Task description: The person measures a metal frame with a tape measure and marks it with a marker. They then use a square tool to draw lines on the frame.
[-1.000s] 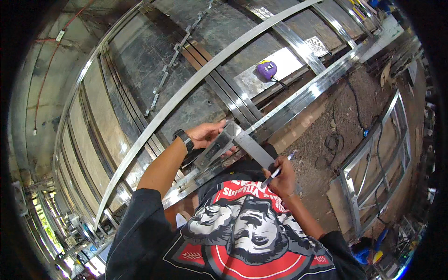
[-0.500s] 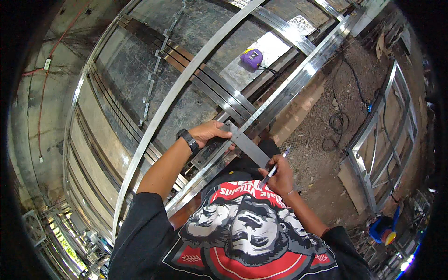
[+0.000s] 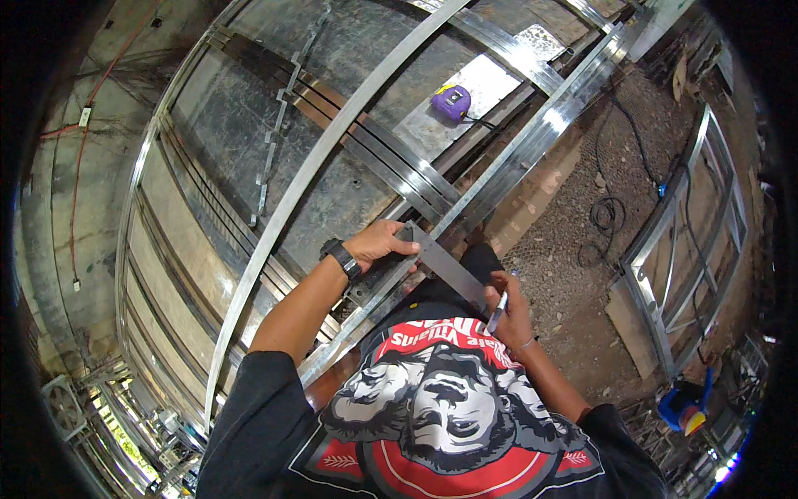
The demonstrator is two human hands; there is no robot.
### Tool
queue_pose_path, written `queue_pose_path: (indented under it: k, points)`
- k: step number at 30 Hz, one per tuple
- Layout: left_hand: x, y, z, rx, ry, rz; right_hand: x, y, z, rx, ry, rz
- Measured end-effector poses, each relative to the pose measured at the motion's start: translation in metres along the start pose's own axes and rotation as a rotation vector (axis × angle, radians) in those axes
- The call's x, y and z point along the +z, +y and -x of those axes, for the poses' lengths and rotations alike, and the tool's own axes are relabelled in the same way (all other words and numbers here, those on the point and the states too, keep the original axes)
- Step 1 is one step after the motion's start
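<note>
My left hand (image 3: pixel 381 245), with a black watch on the wrist, is closed on the upper end of a flat grey metal strip (image 3: pixel 449 270). That end lies across a shiny square metal tube (image 3: pixel 540 137), and the strip sticks out past it toward my body. At the strip's lower end, my right hand (image 3: pixel 513 309) touches it while holding a pen (image 3: pixel 498 312) in its closed fingers. The pen's tip is hard to make out. A purple tape measure (image 3: pixel 450 102) rests beyond my hands on a pale sheet (image 3: pixel 490 79).
Long metal bars (image 3: pixel 391 162) cross the dark work surface (image 3: pixel 241 125). A curved-looking tube (image 3: pixel 287 212) runs over them on my left. On the ground at right lie a coiled black cable (image 3: pixel 607 214) and a welded metal frame (image 3: pixel 640 258). A blue object (image 3: pixel 683 406) stands at lower right.
The strip's lower end and my right hand have shifted slightly to the right. The pen has turned steeper in my fingers. My left hand keeps its grip, moved slightly right.
</note>
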State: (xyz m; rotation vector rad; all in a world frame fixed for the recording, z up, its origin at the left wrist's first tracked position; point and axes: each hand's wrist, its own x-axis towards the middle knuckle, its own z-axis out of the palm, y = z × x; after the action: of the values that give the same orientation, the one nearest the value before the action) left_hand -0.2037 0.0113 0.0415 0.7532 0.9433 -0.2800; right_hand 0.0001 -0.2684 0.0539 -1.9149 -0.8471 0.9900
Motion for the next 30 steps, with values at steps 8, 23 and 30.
queue_pose_path:
  k: [8, 23, 30]
  points:
    - [-0.002, -0.01, -0.005, 0.025, 0.006, -0.017, 0.012, -0.02, -0.04, -0.17, 0.129, -0.124]
    - [0.0, -0.011, -0.007, 0.001, 0.023, -0.028, 0.055, -0.02, -0.063, -0.166, -0.023, -0.417]
    - [-0.003, -0.013, -0.01, 0.013, -0.009, -0.005, 0.054, -0.02, -0.063, -0.181, -0.03, -0.407]
